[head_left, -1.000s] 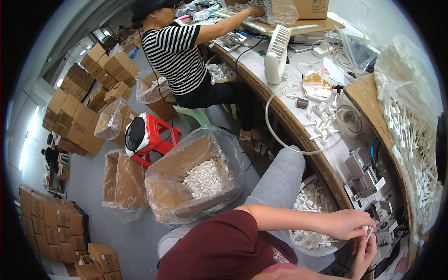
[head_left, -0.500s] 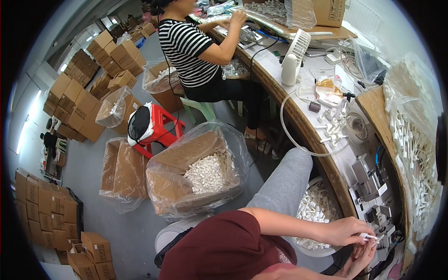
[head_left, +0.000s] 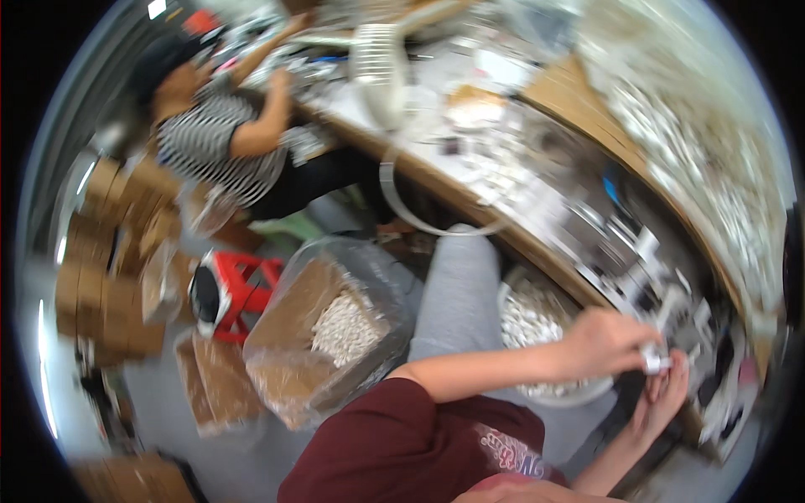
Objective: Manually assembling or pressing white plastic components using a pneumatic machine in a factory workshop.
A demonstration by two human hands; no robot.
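Observation:
My left hand is closed around a small white plastic part, held over the near edge of the workbench. My right hand comes up from below, its fingertips pinched at the other end of the same part. Motion blur hides the part's exact shape. Just beyond the hands, small metal fixtures sit on the bench. A white tub heaped with white plastic pieces stands below my left forearm, beside my grey-trousered leg.
A plastic-lined carton of white pieces stands left of my leg, near a red stool. Another person in a striped shirt works farther along the workbench. A white fan and a cardboard divider stand on it.
The whole view has swung, shifting the bench and the other person leftward with blur. Both hands stay together at the white part, and more of my right forearm shows.

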